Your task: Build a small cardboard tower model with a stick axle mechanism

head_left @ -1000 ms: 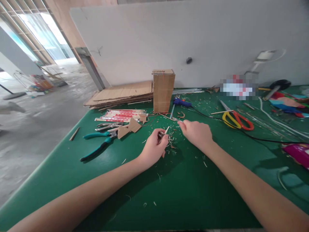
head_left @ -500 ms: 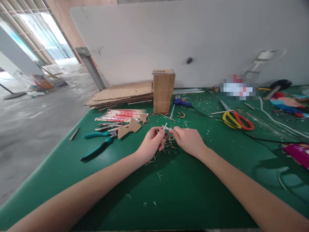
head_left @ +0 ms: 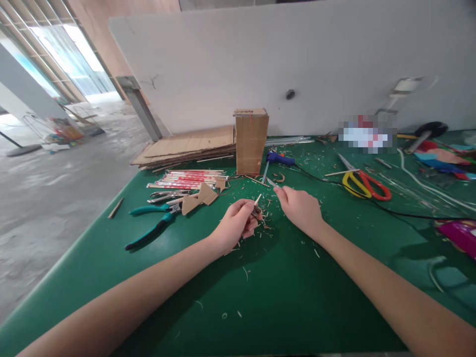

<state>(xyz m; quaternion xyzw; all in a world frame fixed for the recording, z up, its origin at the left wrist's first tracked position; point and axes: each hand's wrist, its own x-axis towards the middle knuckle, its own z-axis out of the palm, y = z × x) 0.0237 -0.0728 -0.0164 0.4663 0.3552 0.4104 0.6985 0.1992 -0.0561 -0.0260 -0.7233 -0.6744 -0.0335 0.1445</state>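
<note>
My left hand is closed round a short pale wooden stick, its tip poking up past the fingers. My right hand is closed on a small knife, and the knife's blade points up and left, a little apart from the stick. Both hands hover over the green table above a scatter of wood shavings. Just beyond the hands stands an upright cardboard box.
Teal pliers and cardboard scraps lie to the left, beside red-and-white wrapped sticks. Flat cardboard sheets are stacked at the back left. A blue glue gun, yellow-red scissors and a black cable lie right.
The hands came together with the blade at the stick half a second ago. Now the right hand has drawn away up and right, and the stick's tip shows again.
</note>
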